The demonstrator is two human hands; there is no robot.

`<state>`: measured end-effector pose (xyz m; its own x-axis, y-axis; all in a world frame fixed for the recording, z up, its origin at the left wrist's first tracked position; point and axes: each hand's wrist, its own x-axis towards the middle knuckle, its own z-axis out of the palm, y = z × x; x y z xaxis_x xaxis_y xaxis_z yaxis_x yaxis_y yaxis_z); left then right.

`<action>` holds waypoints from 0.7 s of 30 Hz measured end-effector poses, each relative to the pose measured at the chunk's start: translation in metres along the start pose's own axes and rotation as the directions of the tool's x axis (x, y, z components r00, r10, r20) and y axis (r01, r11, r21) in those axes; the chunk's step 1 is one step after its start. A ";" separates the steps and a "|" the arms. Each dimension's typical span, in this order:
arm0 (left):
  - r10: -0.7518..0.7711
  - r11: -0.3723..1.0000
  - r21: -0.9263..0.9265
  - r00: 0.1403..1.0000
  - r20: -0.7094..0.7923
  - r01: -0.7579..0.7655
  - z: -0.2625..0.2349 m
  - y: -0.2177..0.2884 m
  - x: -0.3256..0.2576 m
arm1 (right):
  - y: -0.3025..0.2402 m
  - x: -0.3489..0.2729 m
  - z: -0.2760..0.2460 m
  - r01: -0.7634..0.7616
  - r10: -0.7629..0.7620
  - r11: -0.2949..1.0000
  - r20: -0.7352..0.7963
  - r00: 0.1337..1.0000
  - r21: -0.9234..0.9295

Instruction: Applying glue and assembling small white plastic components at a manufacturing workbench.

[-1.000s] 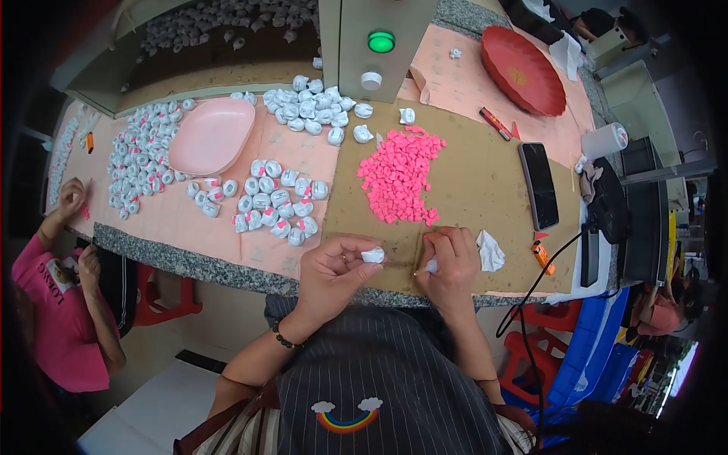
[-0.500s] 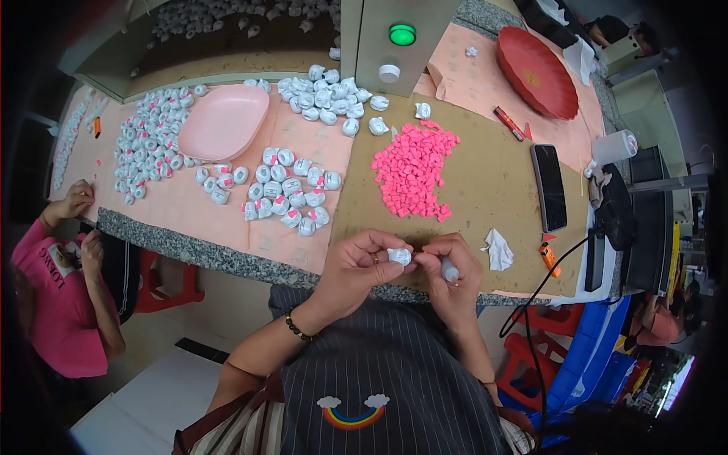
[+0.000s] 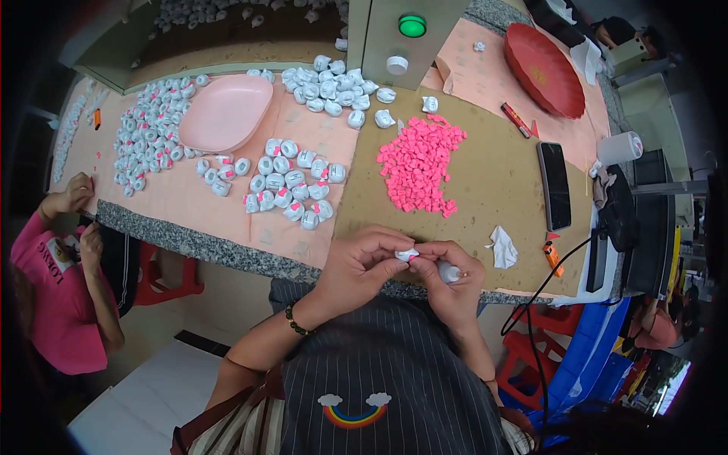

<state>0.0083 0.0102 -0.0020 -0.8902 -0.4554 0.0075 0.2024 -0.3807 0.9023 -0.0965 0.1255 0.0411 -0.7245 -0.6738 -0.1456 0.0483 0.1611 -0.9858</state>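
Observation:
My left hand [image 3: 350, 274] pinches a small white figure, shaped like a little animal head [image 3: 404, 255], between thumb and fingertips at the table's near edge. The thumb and forefinger of my right hand [image 3: 455, 299] press against it, where a bit of pink shows on its surface. Tucked in the curled fingers of that same hand is a small whitish bottle [image 3: 449, 272], partly covered. Beyond my hands lies a heap of small bright pink pieces [image 3: 418, 163]. To its left sit white figures [image 3: 294, 180], many with a pink piece on them.
A pale pink tray [image 3: 226, 114] rests among more white figures [image 3: 155, 125]. On the right are a crumpled tissue [image 3: 502, 248], a phone [image 3: 554, 186], an orange lighter [image 3: 553, 258], a red pen [image 3: 516, 120] and a red dish [image 3: 542, 72]. Another person [image 3: 61, 292] sits at the left.
My right fingertips have moved left onto the white figure, and the pink bit now shows against it. The figure has turned in my left fingers. The view has shifted slightly.

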 end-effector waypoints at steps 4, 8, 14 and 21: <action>-0.054 0.998 0.033 0.998 0.018 0.054 -0.004 0.000 -0.001 | 0.009 0.000 -0.007 0.171 -0.160 0.974 0.084 0.984 -0.148; -0.060 0.998 0.006 0.991 0.119 0.060 -0.012 0.003 0.003 | 0.021 0.002 -0.007 0.399 -0.390 0.914 0.110 0.914 -0.078; -0.109 0.990 -0.079 0.987 0.122 0.119 -0.015 0.003 0.002 | 0.019 0.005 -0.006 0.472 -0.457 0.875 0.143 0.878 -0.103; -0.100 0.992 -0.073 0.991 0.094 0.107 -0.015 0.005 0.004 | 0.022 0.009 -0.001 0.523 -0.508 0.846 0.137 0.850 -0.104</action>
<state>0.0121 -0.0052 -0.0044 -0.9405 -0.3371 -0.0421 0.1352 -0.4850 0.8640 -0.1026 0.1232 0.0184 -0.5464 -0.7535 0.3657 -0.4092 -0.1408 -0.9015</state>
